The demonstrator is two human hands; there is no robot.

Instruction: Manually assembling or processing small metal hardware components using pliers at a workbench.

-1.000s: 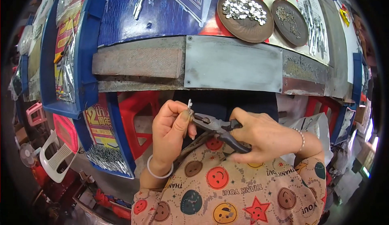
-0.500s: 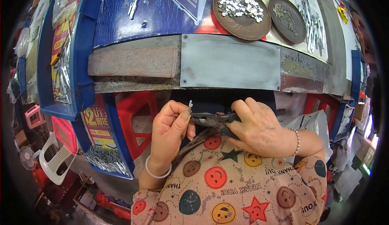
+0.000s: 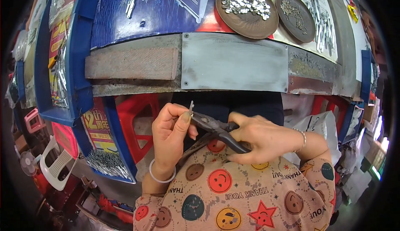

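My left hand (image 3: pixel 170 133) pinches a small, thin silver metal piece (image 3: pixel 191 107) upright between thumb and fingers. My right hand (image 3: pixel 266 137) is wrapped round the dark handles of a pair of pliers (image 3: pixel 209 124), which slant up and left toward the piece. The plier tips reach the left fingertips, right by the lower end of the piece; whether the jaws grip it I cannot tell. Both hands are over my lap, in front of the bench edge. The fingers of my right hand partly hide the handles.
Beyond the hands runs a bench with a grey metal plate (image 3: pixel 235 62) and a worn brown block (image 3: pixel 132 63). Farther back, a brown dish (image 3: pixel 250 30) holds silver discs, and a smaller dish (image 3: pixel 306 33) small metal parts. Blue trays (image 3: pixel 81 64) with metal strips stand at left.
The pliers have swung from nearly level to a slant, handles lower and more exposed. My right hand has shifted its hold on them. My left hand has moved slightly left with the metal piece.
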